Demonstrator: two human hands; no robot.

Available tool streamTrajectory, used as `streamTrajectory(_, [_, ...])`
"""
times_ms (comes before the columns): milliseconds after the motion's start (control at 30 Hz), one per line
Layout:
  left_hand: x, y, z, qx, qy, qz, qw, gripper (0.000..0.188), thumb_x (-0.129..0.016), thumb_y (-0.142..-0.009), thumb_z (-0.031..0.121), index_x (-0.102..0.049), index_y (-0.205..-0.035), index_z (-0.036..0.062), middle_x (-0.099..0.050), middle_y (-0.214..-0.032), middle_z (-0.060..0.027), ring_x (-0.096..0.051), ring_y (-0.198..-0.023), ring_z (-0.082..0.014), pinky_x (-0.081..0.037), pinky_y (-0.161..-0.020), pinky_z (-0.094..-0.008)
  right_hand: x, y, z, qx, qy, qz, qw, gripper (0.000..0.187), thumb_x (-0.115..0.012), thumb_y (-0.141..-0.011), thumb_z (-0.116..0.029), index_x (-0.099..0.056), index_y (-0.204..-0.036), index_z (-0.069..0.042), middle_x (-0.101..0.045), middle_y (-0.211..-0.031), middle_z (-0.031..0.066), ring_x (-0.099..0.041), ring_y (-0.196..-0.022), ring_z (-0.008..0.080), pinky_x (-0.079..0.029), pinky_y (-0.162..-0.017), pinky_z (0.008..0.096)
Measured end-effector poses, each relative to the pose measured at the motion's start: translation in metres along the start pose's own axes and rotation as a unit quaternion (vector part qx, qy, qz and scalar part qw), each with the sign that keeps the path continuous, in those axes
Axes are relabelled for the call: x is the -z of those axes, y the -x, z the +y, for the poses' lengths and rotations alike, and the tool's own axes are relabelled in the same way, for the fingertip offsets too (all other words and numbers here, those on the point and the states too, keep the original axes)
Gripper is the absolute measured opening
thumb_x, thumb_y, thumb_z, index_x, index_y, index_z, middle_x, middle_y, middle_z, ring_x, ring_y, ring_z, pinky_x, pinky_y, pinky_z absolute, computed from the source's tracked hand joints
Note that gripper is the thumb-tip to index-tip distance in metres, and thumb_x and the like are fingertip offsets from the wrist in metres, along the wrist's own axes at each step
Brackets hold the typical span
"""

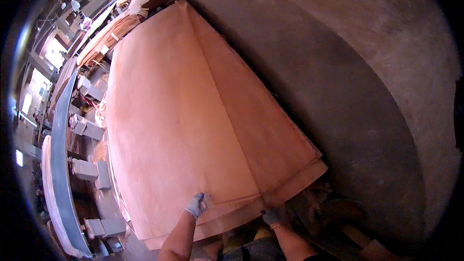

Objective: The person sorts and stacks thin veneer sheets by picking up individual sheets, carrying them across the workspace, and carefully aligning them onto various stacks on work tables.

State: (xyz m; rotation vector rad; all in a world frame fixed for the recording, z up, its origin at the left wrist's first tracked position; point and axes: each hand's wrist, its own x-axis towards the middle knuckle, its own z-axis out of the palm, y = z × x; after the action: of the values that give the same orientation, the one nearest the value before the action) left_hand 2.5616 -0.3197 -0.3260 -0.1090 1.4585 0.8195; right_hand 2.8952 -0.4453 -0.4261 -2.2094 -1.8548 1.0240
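A long stack of thin reddish-tan wood veneer sheets (150,116) stretches away in front of me. On top, a narrower veneer strip (212,130) runs lengthwise, with a dark seam along its right side. My left hand (196,206), in a pale glove with bluish fingertips, is closed at the strip's near left corner. At the near right corner, my right hand (272,216) wears a dark glove and appears closed on the veneer edge; shadow hides some of its fingers. Another sheet's edge (297,181) sticks out beneath, toward me.
Along the left stand several grey blocks (86,169) and a long curved dark-topped panel (63,150). More veneer piles (108,36) lie at the far left, near bright windows (55,53). To the right is a dark floor area (328,82).
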Motion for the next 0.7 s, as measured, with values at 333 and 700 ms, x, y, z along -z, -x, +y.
streamTrajectory(333, [0.095, -0.047, -0.03, -0.037, -0.31, 0.024, 0.95, 0.038, -0.055, -0.086, 0.042, -0.06, -0.099, 0.0065, -0.061, -0.079, -0.0089, -0.056, -0.063, -0.0242, -0.047, -0.055, -0.0389, 0.079, 0.042, -0.096, 0.037, -0.127, 0.065, 0.989, 0.028, -0.066, -0.076, -0.017, -0.062, -0.101, -0.005, -0.063, -0.089, 0.0184, -0.06, -0.086, 0.0349, -0.047, -0.074, 0.0417])
streamTrajectory(700, [0.033, -0.039, -0.066, -0.035, -0.637, -0.069, 0.767, 0.095, -0.048, -0.081, 0.065, -0.02, -0.142, -0.0028, -0.017, -0.149, -0.0227, -0.018, -0.139, -0.0324, -0.019, -0.113, -0.0357, 0.058, 0.01, -0.018, -0.06, -0.32, 0.109, 0.939, 0.037, -0.065, -0.081, -0.02, -0.055, -0.111, -0.002, -0.062, -0.104, 0.0159, -0.06, -0.096, 0.0283, -0.047, -0.08, 0.0387])
